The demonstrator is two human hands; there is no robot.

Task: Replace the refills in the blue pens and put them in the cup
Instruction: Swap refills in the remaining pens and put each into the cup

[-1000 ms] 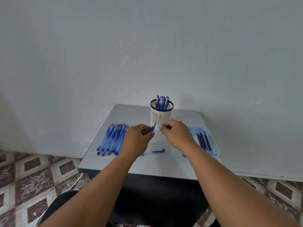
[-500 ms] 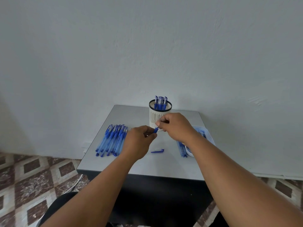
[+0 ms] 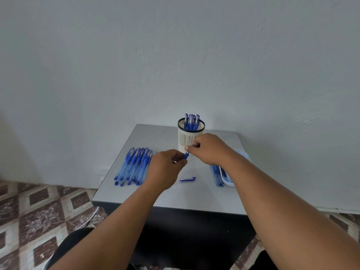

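Head view: both hands meet above the table [image 3: 194, 195], just in front of the cup [image 3: 186, 140].

Risks, as judged: the small part at the pen's tip could slip from the pinch and roll off the table edge. The right hand works close against the cup, so a careless pull could knock it and spill the pens [image 3: 191, 121] standing inside. The loose cap [image 3: 188, 179] lies on the table below the hands and could be swept away by a forearm.

Fingers: the left hand [image 3: 164, 169] is curled firmly round the pen [image 3: 185, 155], only whose blue end shows. The right hand [image 3: 209, 149] has its fingers bent, thumb and forefinger pinching at that end. What exactly it pinches is too small to tell.

The unfinished pens [image 3: 132, 165] lie in a row at the left. Refills [image 3: 216, 174] rest beside the tray [image 3: 229, 183] at the right.
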